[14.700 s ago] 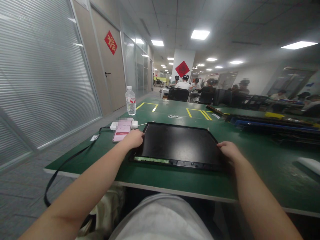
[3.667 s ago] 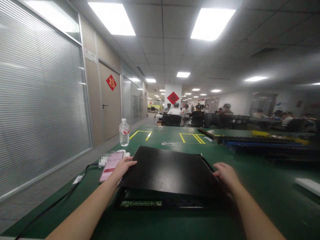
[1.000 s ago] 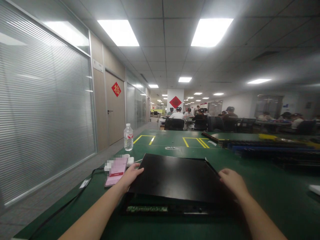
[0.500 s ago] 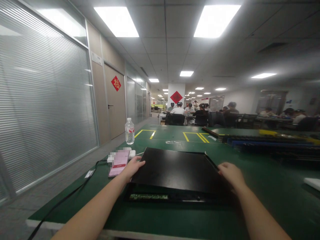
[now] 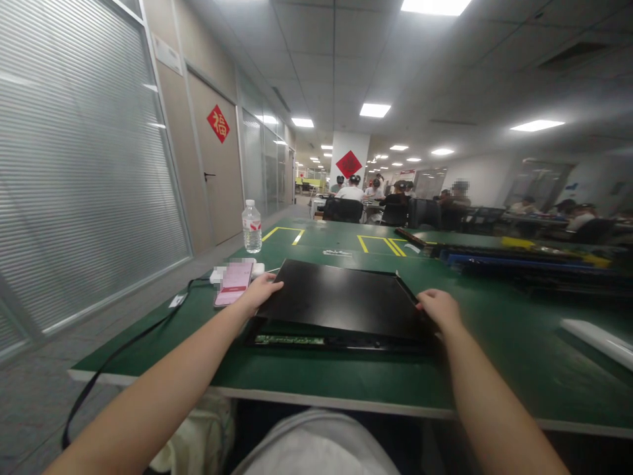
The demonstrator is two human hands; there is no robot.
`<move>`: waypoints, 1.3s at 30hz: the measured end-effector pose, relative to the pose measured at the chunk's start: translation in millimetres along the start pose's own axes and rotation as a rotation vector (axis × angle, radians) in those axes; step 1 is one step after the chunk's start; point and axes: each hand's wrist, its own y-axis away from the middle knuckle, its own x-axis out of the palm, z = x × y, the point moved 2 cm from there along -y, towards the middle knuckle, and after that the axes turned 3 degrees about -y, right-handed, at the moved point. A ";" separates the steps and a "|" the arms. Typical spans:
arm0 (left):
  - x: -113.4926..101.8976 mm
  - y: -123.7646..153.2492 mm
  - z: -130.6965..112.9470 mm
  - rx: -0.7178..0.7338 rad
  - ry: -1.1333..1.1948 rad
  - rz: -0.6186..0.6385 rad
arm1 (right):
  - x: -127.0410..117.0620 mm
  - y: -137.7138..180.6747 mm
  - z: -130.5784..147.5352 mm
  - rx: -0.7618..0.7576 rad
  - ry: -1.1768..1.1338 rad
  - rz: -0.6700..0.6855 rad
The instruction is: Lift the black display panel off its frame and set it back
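A flat black display panel (image 5: 341,297) lies at a slight tilt over a dark frame (image 5: 361,344) on the green table. My left hand (image 5: 262,291) grips the panel's left edge, thumb on top and fingers partly hidden. At the opposite side, my right hand (image 5: 440,310) has its fingers closed on the right edge near the back corner. Along the near side, a gap between panel and frame shows a green circuit board strip (image 5: 289,340). What lies under the panel is hidden.
A phone (image 5: 235,284) and a white plug lie beside my left hand, with a black cable (image 5: 128,346) running off the table. Behind stands a water bottle (image 5: 252,227). Long dark and blue strips (image 5: 499,260) and a white bar (image 5: 598,343) lie right. People sit at tables beyond.
The view has tipped downward, so my lap and the table's front edge now show. Both hands stay on the panel's edges, and the panel keeps about the same place on the frame.
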 end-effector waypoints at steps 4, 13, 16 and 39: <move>-0.4 -0.8 0.6 0.006 -0.010 0.011 | -0.7 -0.5 -0.6 -0.016 0.011 -0.004; -0.2 -2.4 5.0 0.010 0.024 0.051 | 1.0 -5.0 -5.2 -0.022 0.005 -0.026; 0.1 -1.7 4.9 0.009 0.015 0.062 | 0.7 -4.5 -4.0 -0.026 0.017 -0.036; -0.4 -9.1 10.5 0.030 -0.003 0.062 | -1.1 -11.7 -11.0 -0.019 -0.028 -0.057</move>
